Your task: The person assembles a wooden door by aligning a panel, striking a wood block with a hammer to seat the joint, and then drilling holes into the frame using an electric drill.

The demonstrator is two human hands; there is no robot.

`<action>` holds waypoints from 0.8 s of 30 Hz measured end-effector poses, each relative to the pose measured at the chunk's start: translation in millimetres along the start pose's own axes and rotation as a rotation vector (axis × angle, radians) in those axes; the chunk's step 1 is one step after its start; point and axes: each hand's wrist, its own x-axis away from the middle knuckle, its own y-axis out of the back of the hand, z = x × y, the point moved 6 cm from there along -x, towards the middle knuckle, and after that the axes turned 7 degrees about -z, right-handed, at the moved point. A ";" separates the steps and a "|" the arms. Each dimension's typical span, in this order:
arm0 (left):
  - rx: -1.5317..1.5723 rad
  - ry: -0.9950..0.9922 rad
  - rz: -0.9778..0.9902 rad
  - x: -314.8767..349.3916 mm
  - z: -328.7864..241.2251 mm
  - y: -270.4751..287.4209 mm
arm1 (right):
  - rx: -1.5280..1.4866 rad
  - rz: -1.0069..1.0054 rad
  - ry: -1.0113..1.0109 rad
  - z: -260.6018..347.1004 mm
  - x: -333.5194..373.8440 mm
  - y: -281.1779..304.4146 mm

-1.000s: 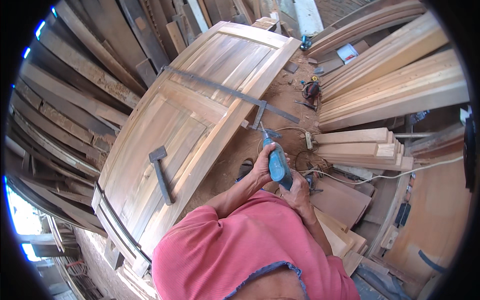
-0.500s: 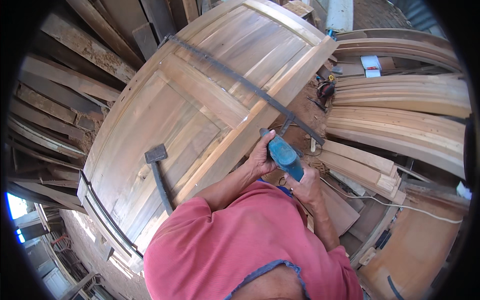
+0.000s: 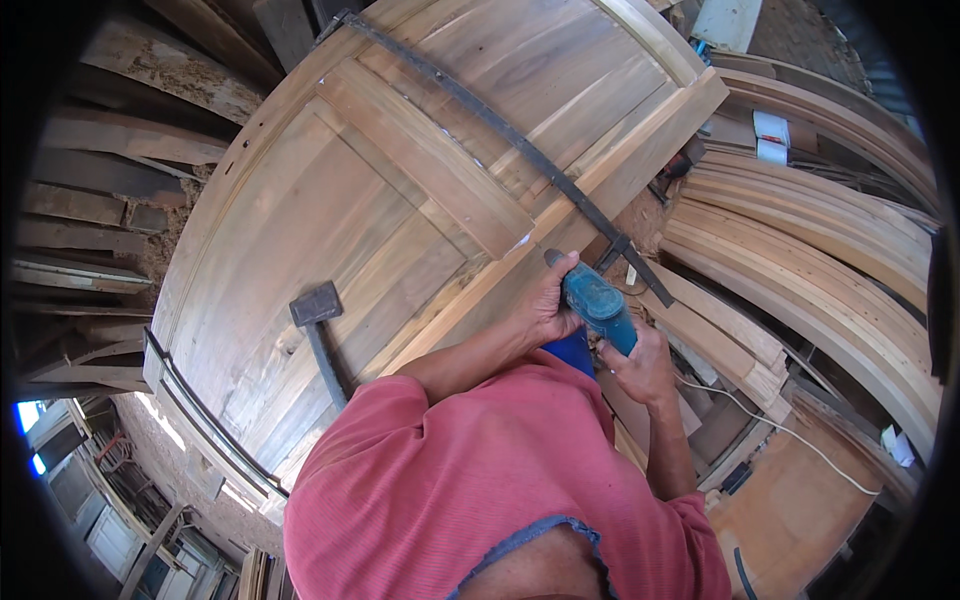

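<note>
Both my hands hold a teal power drill (image 3: 598, 305) at the near edge of a large wooden panelled door (image 3: 300, 215). My left hand (image 3: 552, 308) is closed round its front part, close to the dark nose. My right hand (image 3: 640, 366) grips its rear end; that hand's fingers are partly hidden. The drill's nose points toward the door's edge rail, near the end of the middle crosspiece (image 3: 430, 160). A dark metal bar clamp (image 3: 490, 118) spans the door just beyond the drill. A mallet (image 3: 318, 304) with a dark square head lies on the door to my left.
Long boards (image 3: 130, 135) lean and lie at the left. Stacked curved timbers (image 3: 800, 265) fill the right side, with shorter planks (image 3: 720, 335) nearer me. A pale cable (image 3: 770, 425) runs across the lower right. Another clamp bar (image 3: 205, 410) crosses the door's left end.
The view has shifted, so the door and clamp sit differently in the picture. Both my hands keep their hold on the drill, its nose now closer to the door's edge.
</note>
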 end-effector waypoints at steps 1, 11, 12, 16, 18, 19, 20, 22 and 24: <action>-0.004 0.002 0.009 -1.8 -1.0 1.2 | 0.008 0.004 -0.006 -2.4 -1.4 -1.0; 0.008 0.008 0.032 -12.3 -1.5 4.6 | -0.024 0.068 -0.016 12.2 -13.5 8.7; 0.006 0.005 0.032 -13.1 -1.9 2.8 | -0.025 0.060 -0.016 8.4 -14.0 8.7; -0.003 0.007 0.010 -10.1 -1.6 -2.4 | -0.031 0.021 0.020 -4.6 -16.1 5.9; -0.008 0.001 0.006 -9.0 -2.9 -3.4 | -0.038 0.023 0.021 -4.7 -17.3 5.8; -0.001 0.007 0.012 -9.2 -3.3 -3.0 | -0.043 0.036 0.006 -4.0 -18.1 5.6; 0.006 0.014 0.018 -9.8 -3.8 -1.9 | -0.047 0.050 -0.010 -3.6 -18.8 5.2; 0.015 0.023 0.023 -9.5 -4.3 -2.3 | -0.044 0.047 -0.006 -2.8 -19.7 5.2; 0.020 0.025 0.021 -9.2 -5.0 -2.9 | -0.037 0.047 -0.006 -0.7 -20.9 5.3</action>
